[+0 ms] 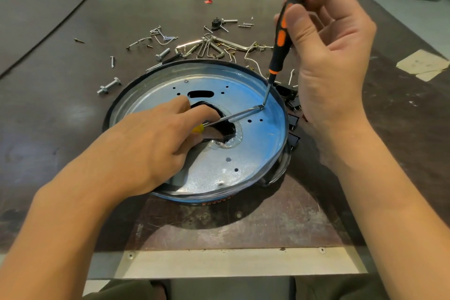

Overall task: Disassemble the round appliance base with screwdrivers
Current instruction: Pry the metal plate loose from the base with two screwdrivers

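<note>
R hand (328,61) pinches black/orange screwdriver (280,44) upright, tip on round base (243,173) below. L hand (155,143) grips yellow-handled screwdriver (233,116), blade meeting that tip.

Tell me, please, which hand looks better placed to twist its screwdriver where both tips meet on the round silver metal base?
Right, probably: the right hand grips the black-and-orange screwdriver nearly upright, tip on the round silver metal base. The left hand holds its yellow-handled screwdriver lying almost flat across it.
</note>
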